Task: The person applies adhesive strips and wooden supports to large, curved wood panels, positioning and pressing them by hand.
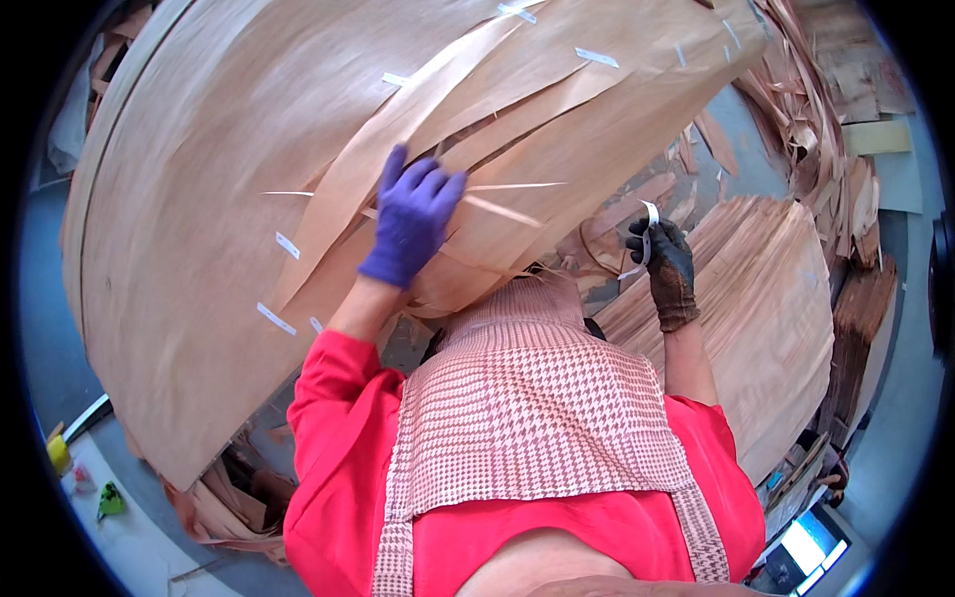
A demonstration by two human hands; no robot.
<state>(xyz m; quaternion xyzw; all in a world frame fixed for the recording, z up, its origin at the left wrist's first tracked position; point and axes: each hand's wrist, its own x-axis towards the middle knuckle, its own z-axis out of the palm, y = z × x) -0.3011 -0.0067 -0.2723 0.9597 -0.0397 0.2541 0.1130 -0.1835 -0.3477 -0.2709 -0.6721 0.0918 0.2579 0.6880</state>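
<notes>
Big veneer sheet (199, 199) fills most of my view, thin wood, bowed over a stack, grain and long axis running from lower left up to upper right. Split strips of veneer (517, 129) overlap across its middle on the same diagonal; short white tape tabs (596, 57) sit across the seams, likely there to hold the splits shut.

Second veneer stack (776, 328) lies to my right, lower down, grain roughly parallel. Scrap veneer offcuts (826, 119) are heaped past its far edge at upper right.

My red top and houndstooth apron (527, 418) take up the bottom of the frame.

Left hand (411, 229), purple glove: fingers spread and flat, palm pressing down on the overlapped strips near the middle of the big sheet. Not gripping anything, just pinning. My read is it's keeping the loose strip edges aligned and flat.

Right hand (665, 264), dark glove: fingers pinched on a short piece of white tape (645, 239). It's held in the air off the right edge of the big sheet, above the gap between the two stacks. The tape runs roughly vertical, curled, top end free above my fingers, lower end trailing left. It is touching no wood.
</notes>
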